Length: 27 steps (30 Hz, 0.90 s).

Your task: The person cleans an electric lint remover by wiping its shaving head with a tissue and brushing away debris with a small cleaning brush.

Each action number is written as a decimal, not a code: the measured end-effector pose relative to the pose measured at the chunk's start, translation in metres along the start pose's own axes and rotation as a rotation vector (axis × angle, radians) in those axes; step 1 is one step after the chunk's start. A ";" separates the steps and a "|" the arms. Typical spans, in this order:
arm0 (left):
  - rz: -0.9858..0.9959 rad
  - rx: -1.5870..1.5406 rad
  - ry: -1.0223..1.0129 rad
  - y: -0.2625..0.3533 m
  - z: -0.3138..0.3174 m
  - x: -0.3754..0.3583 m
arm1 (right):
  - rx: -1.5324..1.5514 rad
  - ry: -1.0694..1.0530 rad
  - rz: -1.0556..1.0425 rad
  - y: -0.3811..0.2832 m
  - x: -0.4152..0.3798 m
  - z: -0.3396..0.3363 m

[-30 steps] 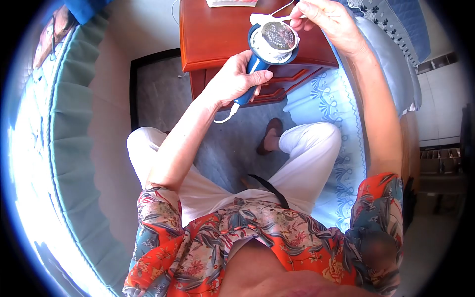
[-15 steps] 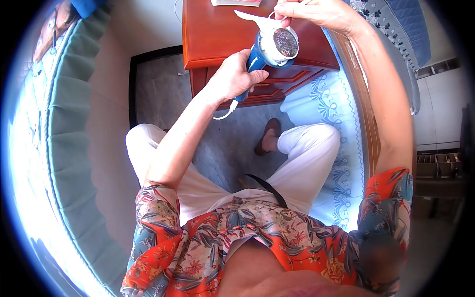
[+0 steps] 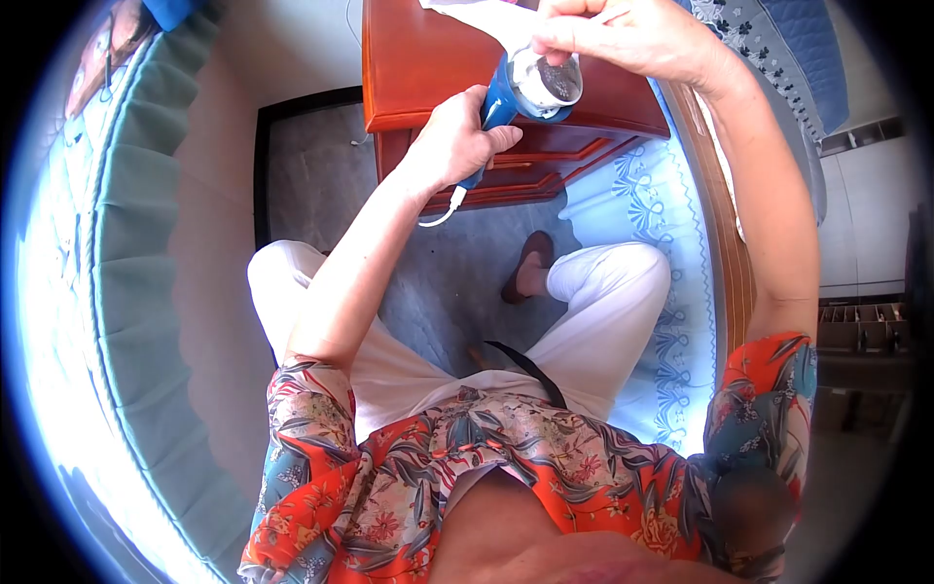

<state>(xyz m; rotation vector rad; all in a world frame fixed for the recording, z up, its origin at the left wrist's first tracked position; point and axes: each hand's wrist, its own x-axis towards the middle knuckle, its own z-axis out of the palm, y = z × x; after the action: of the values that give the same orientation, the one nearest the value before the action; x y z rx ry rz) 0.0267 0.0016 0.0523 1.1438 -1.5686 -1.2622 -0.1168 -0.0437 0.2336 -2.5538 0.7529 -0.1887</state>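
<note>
Since half a second ago: shaver (image 3: 530, 86) tipped up and away, mesh face now turned from the camera, right hand (image 3: 623, 34) slid down over the head, white piece (image 3: 482, 17) swung toward the top edge of the picture.

Far left, a green quilted bed edge (image 3: 146, 292), well apart from both hands. Next, the left hand (image 3: 452, 141), clenched around the blue handle, thumb on the near side, white cord (image 3: 443, 212) hanging from the handle's lower end just below the fist. Handle's long axis running up and to the right from that fist, toward the round white head above the red cabinet (image 3: 418, 68).

Right hand at the head's top rim, fingers pinched on the white piece where it meets the head; cannot tell whether the piece is clipped on or already loose. Head between the two hands: left below and behind it, right directly upon it, so right the nearer to the working end.

Below, white-trousered knees and a sandal (image 3: 525, 268) on the floor; at right, blue patterned bedding (image 3: 671, 292).
</note>
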 end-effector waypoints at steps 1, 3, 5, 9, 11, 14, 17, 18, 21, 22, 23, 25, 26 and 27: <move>0.002 0.007 -0.002 0.000 0.001 0.000 | 0.071 0.020 0.080 -0.004 -0.002 -0.003; 0.004 0.027 0.008 -0.002 0.003 0.000 | 0.128 0.059 0.197 -0.007 -0.003 -0.010; 0.020 0.064 0.027 -0.002 0.003 -0.001 | 0.239 0.108 0.211 0.003 -0.004 -0.019; 0.062 0.170 0.081 -0.005 0.003 0.000 | 0.221 0.364 0.315 0.016 -0.011 -0.031; 0.068 0.205 0.091 -0.005 0.003 0.001 | 0.100 0.458 0.332 0.030 -0.010 -0.029; 0.093 0.235 0.098 -0.005 0.007 0.000 | 0.236 0.426 0.435 0.067 -0.010 -0.018; 0.140 0.264 0.124 -0.008 0.010 0.000 | 0.316 0.397 0.364 0.106 -0.010 -0.006; 0.131 0.266 0.120 -0.006 0.010 -0.001 | 0.298 0.423 0.306 0.106 -0.008 -0.002; 0.132 0.271 0.109 -0.006 0.012 -0.001 | 0.010 0.374 0.342 0.084 0.001 0.006; 0.139 0.272 0.109 -0.006 0.014 -0.001 | -0.030 0.291 0.236 0.082 0.001 0.010; 0.137 0.278 0.102 -0.006 0.015 0.000 | -0.176 0.223 0.210 0.070 0.002 0.013; 0.128 0.290 0.096 -0.008 0.015 0.001 | -0.355 0.092 -0.076 0.073 0.007 0.020; 0.127 0.298 0.100 -0.008 0.014 0.001 | -0.360 0.057 0.171 0.042 0.005 0.024; 0.127 0.308 0.105 -0.007 0.013 0.000 | -0.270 0.025 0.129 0.047 0.007 0.027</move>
<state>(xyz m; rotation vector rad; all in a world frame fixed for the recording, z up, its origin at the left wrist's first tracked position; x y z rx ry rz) 0.0149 0.0040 0.0430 1.2554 -1.7669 -0.8841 -0.1267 -0.0710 0.1877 -2.7461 1.0097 -0.0819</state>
